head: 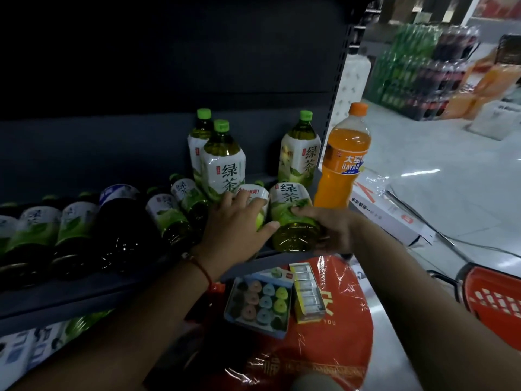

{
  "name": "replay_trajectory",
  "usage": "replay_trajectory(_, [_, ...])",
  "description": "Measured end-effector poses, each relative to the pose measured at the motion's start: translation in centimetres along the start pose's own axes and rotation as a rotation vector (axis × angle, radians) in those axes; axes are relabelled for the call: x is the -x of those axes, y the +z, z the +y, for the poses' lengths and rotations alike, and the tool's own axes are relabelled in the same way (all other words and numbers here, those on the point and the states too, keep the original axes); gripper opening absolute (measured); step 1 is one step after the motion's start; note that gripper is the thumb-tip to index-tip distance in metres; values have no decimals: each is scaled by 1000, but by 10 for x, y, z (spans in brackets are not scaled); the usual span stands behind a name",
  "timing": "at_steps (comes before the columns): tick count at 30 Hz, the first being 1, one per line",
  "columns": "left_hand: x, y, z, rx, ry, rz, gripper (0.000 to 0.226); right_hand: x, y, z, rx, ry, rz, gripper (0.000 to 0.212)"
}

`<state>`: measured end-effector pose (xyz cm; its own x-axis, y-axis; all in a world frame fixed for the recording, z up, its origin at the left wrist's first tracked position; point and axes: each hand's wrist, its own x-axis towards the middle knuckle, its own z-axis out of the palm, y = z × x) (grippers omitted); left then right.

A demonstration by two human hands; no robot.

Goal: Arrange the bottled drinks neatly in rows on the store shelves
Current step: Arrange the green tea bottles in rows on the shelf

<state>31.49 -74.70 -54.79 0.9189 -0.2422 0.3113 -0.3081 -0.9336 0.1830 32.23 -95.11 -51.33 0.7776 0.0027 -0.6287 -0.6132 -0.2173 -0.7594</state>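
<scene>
Dark store shelf (84,294) carrying green tea bottles, many lying on their sides, bases toward the shelf's front edge. Left hand (236,224) spread over one lying green tea bottle (255,197), fingers fairly straight and pressing on its label, thumb stretched toward the neighbouring bottle. Right hand (329,230) wrapped round the base end of a second lying green tea bottle (290,213), thumb across its label, fingers curled underneath; bottle at the shelf's front edge, cap end pointing to the back. Red string on the left wrist.

Behind these two bottles on the shelf, three upright green tea bottles: a pair (222,162) one in front of the other, and a single one (300,150) nearer the shelf's right upright. Orange soda bottle (344,162) standing upright just beyond the shelf's right end, near the held bottle. Further lying bottles (169,215) along the shelf to the far side of the left hand, dim and hard to make out.

Below the shelf's front edge, a blue box of coloured rounds (259,300) and a yellow box (307,293) on a red wrapped package (324,348). Red basket (493,300) beyond the shelf's right end, on the floor.
</scene>
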Motion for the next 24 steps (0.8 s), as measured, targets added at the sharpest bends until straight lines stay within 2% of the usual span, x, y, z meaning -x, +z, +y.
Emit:
replay_trajectory(3, [1,-2,2,8,-14,8,74,3,0,8,-82,-44,-70,43])
replay_trajectory(6, [2,-3,4,-40,-12,23,79,6,-1,20,-186,-91,-83,49])
replay_trajectory(9, [9,-8,14,-94,36,108,72,16,-4,33,-302,-152,-131,28])
replay_trajectory(11, [20,-13,31,-94,46,185,65,20,-9,43,-367,-180,-166,27])
replay_trajectory(13, [31,-17,51,54,-33,121,61,23,-12,52,-407,-232,-185,39])
replay_trajectory(15, [36,-12,66,328,-170,-6,66,24,-14,60,-444,-306,-197,42])
replay_trajectory(17, [36,-6,74,576,-268,-53,65,26,-15,65,-481,-406,-207,45])
replay_trajectory(20, [31,-2,83,821,-353,-32,38,26,-21,68,-501,-573,-134,56])
replay_trajectory(22, [28,0,88,852,-360,23,24,22,-23,67,-407,-670,-51,57])
replay_trajectory(24, [22,5,92,825,-363,94,21,18,-22,65,-298,-750,10,50])
